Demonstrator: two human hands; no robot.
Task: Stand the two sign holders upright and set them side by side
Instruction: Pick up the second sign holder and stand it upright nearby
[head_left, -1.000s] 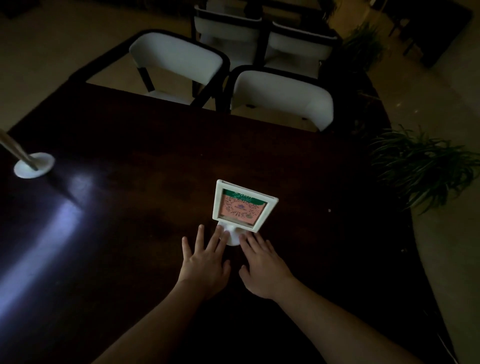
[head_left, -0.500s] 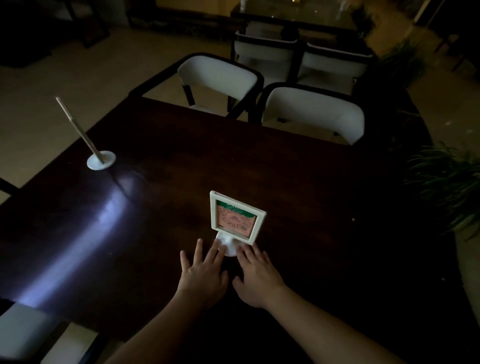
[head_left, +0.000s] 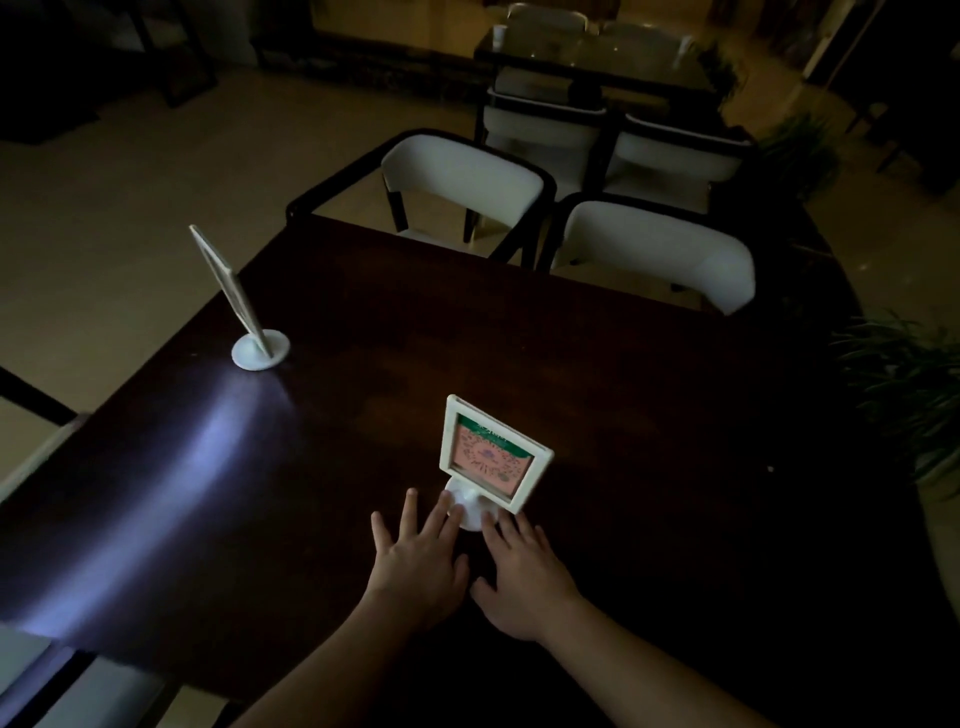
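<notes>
Your left hand (head_left: 421, 564) and right hand (head_left: 522, 577) lie flat on the dark table (head_left: 597, 374), fingers spread, gripping nothing; their fingertips touch the round base of the near sign holder (head_left: 491, 457). It stands upright, its pink and green card facing you. The second sign holder (head_left: 244, 312) stands well apart near the table's left edge, seen edge-on.

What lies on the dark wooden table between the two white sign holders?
Nothing: in the head view, only bare dark wooden table with a pale glare separates the far edge-on white sign holder from the near pink-card white sign holder.
</notes>
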